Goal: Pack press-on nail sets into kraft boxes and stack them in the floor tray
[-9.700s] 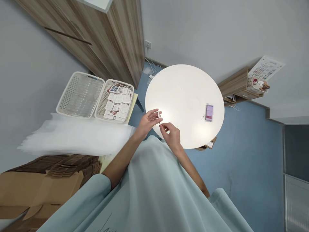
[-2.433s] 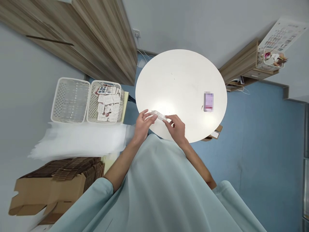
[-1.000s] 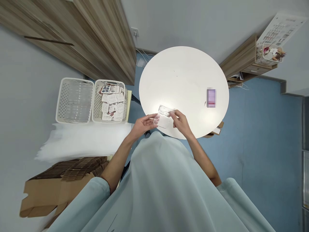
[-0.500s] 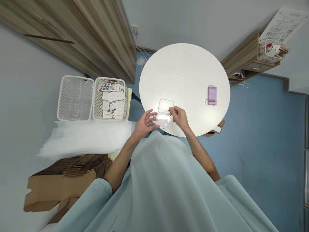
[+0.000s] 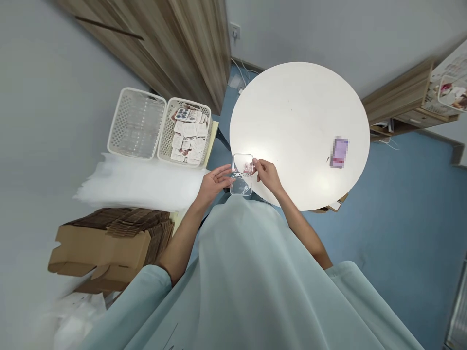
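An opened clear plastic case (image 5: 241, 186), its two halves joined along a middle fold, is held just over the near edge of the round white table. My left hand (image 5: 213, 185) grips its left side between the thumb and outstretched fingers. On the right, my right hand (image 5: 269, 175) pinches the edge of the upper half. Some reddish tint shows through that half beside my right fingertips; I cannot tell what it is.
Left of the round white table (image 5: 299, 107) stand a basket of clear cases (image 5: 136, 124) and a basket of printed cards (image 5: 189, 133). Nearer lie white packing sheets (image 5: 146, 184) and folded cardboard boxes (image 5: 109, 248). A blurred purple object (image 5: 339, 152) rests on the table's right.
The view has turned left, so the table and baskets appear farther right. The case is straighter now, and my right hand has shifted from near its fold up along the upper half's edge.
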Demonstrator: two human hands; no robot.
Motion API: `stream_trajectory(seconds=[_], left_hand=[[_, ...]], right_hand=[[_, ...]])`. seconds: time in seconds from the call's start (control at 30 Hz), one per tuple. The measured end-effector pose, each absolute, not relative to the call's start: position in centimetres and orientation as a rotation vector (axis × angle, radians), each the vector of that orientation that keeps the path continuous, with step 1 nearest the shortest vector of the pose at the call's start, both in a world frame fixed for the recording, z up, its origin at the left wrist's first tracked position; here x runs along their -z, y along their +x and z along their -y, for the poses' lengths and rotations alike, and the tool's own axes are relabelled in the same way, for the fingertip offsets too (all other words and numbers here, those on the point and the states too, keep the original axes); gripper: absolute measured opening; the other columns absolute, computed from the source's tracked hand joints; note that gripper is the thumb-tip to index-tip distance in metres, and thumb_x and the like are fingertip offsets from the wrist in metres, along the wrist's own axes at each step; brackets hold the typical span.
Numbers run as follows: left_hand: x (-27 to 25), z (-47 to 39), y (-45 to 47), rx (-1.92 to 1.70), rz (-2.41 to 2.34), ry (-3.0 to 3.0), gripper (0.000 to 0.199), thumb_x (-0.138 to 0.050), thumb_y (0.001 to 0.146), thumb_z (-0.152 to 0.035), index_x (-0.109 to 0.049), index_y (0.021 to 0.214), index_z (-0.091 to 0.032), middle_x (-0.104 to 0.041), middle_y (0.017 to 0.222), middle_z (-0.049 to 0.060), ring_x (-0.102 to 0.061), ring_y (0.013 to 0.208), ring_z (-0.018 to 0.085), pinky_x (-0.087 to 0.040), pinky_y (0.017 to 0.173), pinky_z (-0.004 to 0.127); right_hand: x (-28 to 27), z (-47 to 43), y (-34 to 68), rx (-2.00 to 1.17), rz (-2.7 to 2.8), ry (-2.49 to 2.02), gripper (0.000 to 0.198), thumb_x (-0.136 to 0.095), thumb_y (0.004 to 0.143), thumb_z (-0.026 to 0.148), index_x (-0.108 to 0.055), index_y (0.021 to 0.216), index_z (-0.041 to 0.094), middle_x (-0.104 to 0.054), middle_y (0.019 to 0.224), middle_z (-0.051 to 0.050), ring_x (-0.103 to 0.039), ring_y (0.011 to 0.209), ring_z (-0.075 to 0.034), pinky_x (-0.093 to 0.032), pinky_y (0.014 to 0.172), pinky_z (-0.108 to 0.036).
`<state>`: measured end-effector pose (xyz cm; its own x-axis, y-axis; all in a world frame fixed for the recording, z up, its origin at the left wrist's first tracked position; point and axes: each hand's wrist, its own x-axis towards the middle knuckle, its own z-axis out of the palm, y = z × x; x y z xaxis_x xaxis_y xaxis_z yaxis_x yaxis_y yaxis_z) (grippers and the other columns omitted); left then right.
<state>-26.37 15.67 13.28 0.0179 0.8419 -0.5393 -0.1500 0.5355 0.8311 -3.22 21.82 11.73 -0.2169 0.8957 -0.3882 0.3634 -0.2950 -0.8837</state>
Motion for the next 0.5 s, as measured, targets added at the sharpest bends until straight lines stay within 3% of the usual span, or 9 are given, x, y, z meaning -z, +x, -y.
stream_trajectory(seconds=[0.13,0.27,0.37,0.5], left_hand=[[-12.9,-14.4,-28.5,-0.946,-1.423,0.612,0.081,-0.098,0.069,-0.044,-0.069,0.139,-0.017,-0.071,0.144,0.020,-0.077,0.105,0.029,-0.065,0.089,0.043],[-12.6,-13.2,-30.8,-0.995,-1.498,0.581,0.079,-0.096,0.070,-0.045,-0.069,0.139,-0.018,-0.069,0.146,0.020,-0.078,0.107,0.030,-0.065,0.089,0.042],[-12.5,-12.7,-32.1,-1.015,-1.544,0.553,0.078,-0.096,0.069,-0.043,-0.070,0.138,-0.018,-0.069,0.146,0.019,-0.079,0.108,0.031,-0.066,0.088,0.042],[-12.5,-12.6,-32.7,-1.029,-1.563,0.518,0.078,-0.096,0.069,-0.041,-0.069,0.138,-0.018,-0.069,0.147,0.019,-0.080,0.106,0.031,-0.066,0.089,0.043]], right_hand=[[-8.1,-23.3,-3.2,-1.351,1.707,-1.804,0.035,-0.068,0.099,0.056,-0.071,0.115,0.024,-0.078,0.100,-0.003,-0.070,0.077,-0.018,-0.053,0.073,-0.029],[-4.1,-24.1,-3.2,-1.243,1.995,-2.009,0.051,-0.083,0.088,0.039,-0.066,0.133,0.023,-0.073,0.120,-0.008,-0.070,0.106,-0.024,-0.052,0.082,-0.031],[-2.3,-23.8,-3.6,-1.181,2.160,-2.089,0.059,-0.084,0.087,0.039,-0.062,0.140,0.024,-0.065,0.134,-0.012,-0.070,0.104,-0.026,-0.051,0.077,-0.032],[-1.8,-23.2,-4.1,-1.061,2.293,-2.101,0.051,-0.078,0.093,0.035,-0.061,0.140,0.022,-0.060,0.139,-0.014,-0.071,0.094,-0.024,-0.048,0.072,-0.032]])
